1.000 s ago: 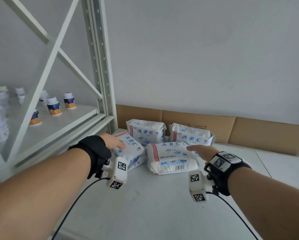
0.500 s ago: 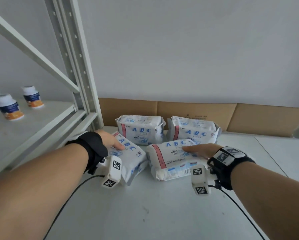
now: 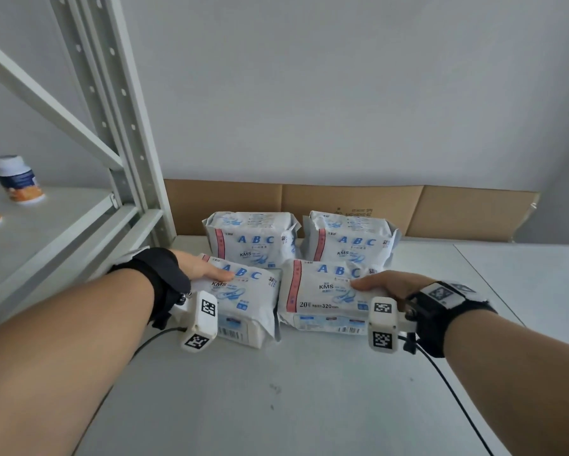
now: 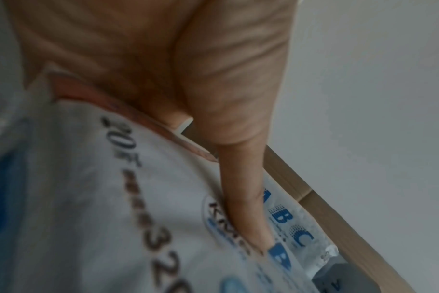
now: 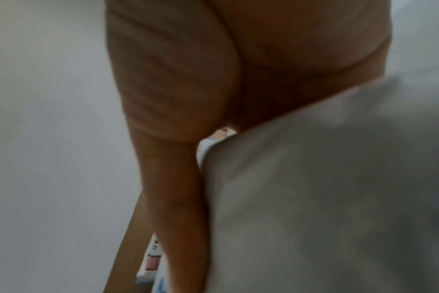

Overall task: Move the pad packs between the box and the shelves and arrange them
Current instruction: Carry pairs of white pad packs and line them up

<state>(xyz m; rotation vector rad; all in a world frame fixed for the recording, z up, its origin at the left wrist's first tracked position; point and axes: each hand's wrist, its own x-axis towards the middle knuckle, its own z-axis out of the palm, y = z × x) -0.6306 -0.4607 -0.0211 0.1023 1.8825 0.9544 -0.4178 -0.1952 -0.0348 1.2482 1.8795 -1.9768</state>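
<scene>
Left hand (image 3: 197,269) grips a white plastic ABC pad pack (image 3: 243,311), thumb on top; beside it, right hand (image 3: 387,284) likewise grips another white ABC pack (image 3: 322,294).

White pad packs (image 3: 326,291) bear blue lettering and a red stripe; bottles (image 3: 20,179) wear blue-and-orange labels.

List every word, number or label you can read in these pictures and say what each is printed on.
"ABC": on all four white plastic pad packs, e.g. back left pack.
"KMS": under it, front right pack.
"20" and "320mm": front right pack; also front left pack.
Small blue print and barcodes on the packs: unreadable.
Brown cardboard print: too small.
White bottle label: blurred.
Black square code tags on the wrist cameras: no text.
</scene>
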